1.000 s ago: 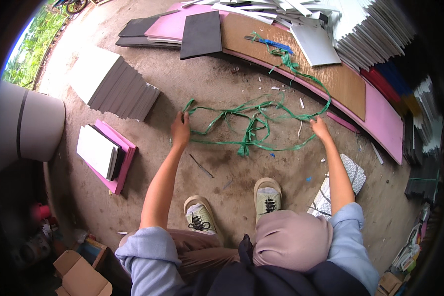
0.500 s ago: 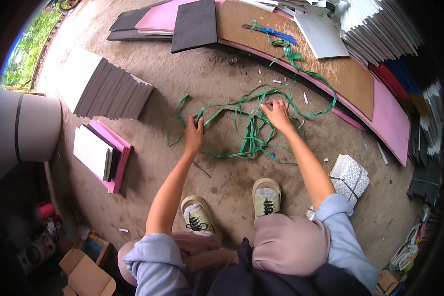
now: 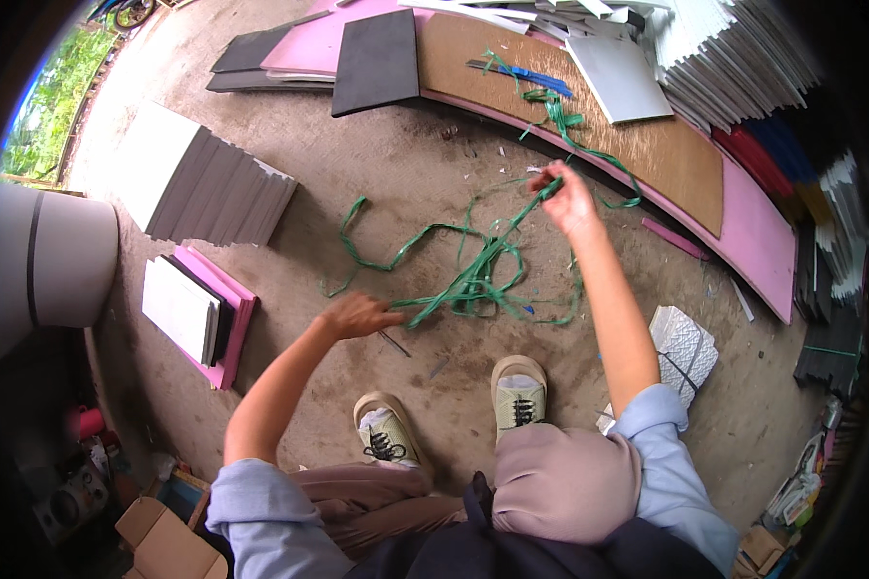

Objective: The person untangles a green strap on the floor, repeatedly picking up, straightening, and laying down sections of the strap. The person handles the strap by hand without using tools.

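Note:
Tangled green plastic twine (image 3: pixel 483 275) lies on the concrete floor in front of my shoes. My right hand (image 3: pixel 567 205), at the far side of the tangle, is closed round a bunch of its strands, pulled up taut. Nearer and to the left, my left hand (image 3: pixel 355 316) is closed, its fingertips pinching strands at the near end of the tangle. A loose length of the twine curls away over the floor beyond my left hand.
Stacked foam sheets (image 3: pixel 224 188) and a smaller pile of white, black and pink sheets (image 3: pixel 246 314) stand at left. A brown board (image 3: pixel 473 58) on pink sheets (image 3: pixel 768 246) spans the far side. A tied white bundle (image 3: pixel 684 352) lies by my right arm.
My right hand has moved farther away and gripped strands, drawing them up. My left hand has come nearer and left, to the tangle's near end. The twine between them is now stretched.

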{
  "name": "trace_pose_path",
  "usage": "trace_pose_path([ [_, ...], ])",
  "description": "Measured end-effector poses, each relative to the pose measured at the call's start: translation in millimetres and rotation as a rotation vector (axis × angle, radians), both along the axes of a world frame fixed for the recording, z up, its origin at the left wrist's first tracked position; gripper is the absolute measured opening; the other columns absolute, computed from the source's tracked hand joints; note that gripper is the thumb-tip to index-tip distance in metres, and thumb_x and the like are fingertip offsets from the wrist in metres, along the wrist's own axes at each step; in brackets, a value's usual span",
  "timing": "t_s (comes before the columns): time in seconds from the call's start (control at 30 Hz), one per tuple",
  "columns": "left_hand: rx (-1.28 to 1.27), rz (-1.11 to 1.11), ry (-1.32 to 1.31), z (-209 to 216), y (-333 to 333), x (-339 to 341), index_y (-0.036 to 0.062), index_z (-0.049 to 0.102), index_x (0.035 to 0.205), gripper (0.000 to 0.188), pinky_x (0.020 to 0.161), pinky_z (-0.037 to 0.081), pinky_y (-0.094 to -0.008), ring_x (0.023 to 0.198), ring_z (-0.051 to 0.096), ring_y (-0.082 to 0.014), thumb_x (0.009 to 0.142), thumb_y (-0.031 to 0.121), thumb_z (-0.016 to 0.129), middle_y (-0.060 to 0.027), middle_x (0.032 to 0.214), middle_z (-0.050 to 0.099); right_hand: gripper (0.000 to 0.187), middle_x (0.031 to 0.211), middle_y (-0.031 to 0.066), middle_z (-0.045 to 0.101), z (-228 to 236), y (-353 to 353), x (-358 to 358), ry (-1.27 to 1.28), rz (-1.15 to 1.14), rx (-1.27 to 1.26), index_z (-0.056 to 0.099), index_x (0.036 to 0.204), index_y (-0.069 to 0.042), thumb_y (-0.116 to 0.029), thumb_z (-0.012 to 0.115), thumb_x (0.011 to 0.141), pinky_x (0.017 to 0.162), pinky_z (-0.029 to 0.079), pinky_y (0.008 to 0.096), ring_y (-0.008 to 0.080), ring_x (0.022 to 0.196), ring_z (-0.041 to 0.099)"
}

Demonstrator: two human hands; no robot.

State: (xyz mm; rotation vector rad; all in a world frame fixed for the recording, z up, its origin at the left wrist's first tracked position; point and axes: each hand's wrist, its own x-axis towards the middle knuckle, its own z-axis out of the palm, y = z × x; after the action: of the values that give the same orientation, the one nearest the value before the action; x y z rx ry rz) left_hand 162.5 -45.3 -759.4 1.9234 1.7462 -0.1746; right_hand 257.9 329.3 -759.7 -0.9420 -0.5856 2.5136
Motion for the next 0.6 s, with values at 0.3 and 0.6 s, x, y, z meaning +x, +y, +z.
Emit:
trace_pose_path([
  [0.3, 0.472, 0.95, -0.429, 43, 27, -48, 0.0024, 0.04, 0.121, 0.051, 0.092, 0.033, -0.0369, 0.11, 0.043, -0.0278, 0.084, 0.037, 0.045, -0.0171, 0.116, 0.046, 0.021, 0.06, -0.0028, 0.04, 75, -81, -1, -0.292, 0.391, 0.954, 0.049, 0.091, -0.005, -0.023, 0.039, 0.09, 0.042, 0.033, 0.0237, 0.0068, 0.046, 0.039],
  [0.6, 0.092, 1.233, -1.634, 89, 150, -1, 0.0015, 0.045, 0.106, 0.041, 0.063, 0.042, -0.0264, 0.071, 0.049, -0.0108, 0.086, 0.036, 0.049, -0.002, 0.08, 0.052, 0.028, 0.077, 0.0256, 0.055, 75, -147, 58, -0.309, 0.945, 1.431, 0.049, 0.099, 0.002, -0.023, 0.044, 0.087, 0.064, 0.042, 0.0419, 0.0389, 0.079, 0.054],
])
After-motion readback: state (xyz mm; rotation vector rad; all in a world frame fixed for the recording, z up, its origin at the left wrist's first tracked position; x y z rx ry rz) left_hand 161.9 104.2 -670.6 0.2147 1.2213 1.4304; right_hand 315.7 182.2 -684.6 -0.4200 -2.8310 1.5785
